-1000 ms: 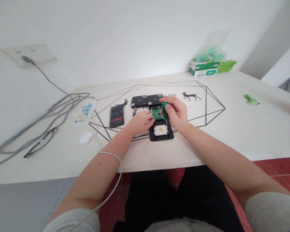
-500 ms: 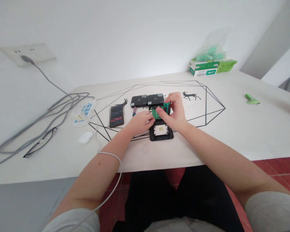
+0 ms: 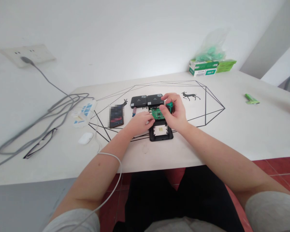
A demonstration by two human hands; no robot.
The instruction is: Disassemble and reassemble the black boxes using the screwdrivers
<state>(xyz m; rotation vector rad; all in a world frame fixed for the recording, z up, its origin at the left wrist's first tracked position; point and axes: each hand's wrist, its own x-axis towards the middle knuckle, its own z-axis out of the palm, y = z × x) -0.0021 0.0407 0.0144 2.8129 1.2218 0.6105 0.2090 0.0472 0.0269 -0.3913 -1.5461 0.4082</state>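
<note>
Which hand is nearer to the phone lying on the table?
Left. The left hand is just to the right of the phone, by the green circuit board; the right hand is farther to the right, holding a green tool.

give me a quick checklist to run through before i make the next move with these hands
1. Green-and-black tool in the right hand: ok, held.
2. Tool tip placement: cannot tell, hidden.
3. Left hand at the circuit board: ok, fingertips at its left side.
4. Black casing open: ok, pale plate showing.
5. White cable off the left forearm: not ok, lies across it.
6. Phone apart from left hand: ok.
</note>
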